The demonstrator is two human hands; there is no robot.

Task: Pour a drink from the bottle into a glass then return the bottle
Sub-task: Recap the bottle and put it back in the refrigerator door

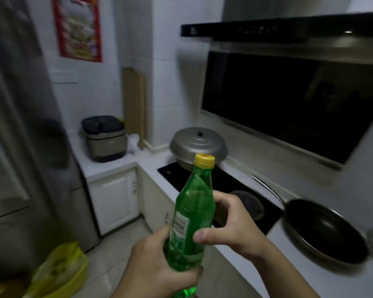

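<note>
A green plastic bottle (pixel 192 211) with a yellow cap stands nearly upright in front of me, over the counter's edge, capped. My left hand (pixel 153 265) grips its lower body from the left. My right hand (pixel 230 226) wraps the bottle's middle from the right, thumb on the label side. No glass is in view.
A white counter (pixel 310 282) runs along the right with a black cooktop (pixel 228 181), a lidded grey pot (pixel 198 145) and a black frying pan (pixel 325 229). A rice cooker (pixel 105 137) sits at the back left. A grey fridge (pixel 30 147) stands left, yellow bags (pixel 60 269) on the floor.
</note>
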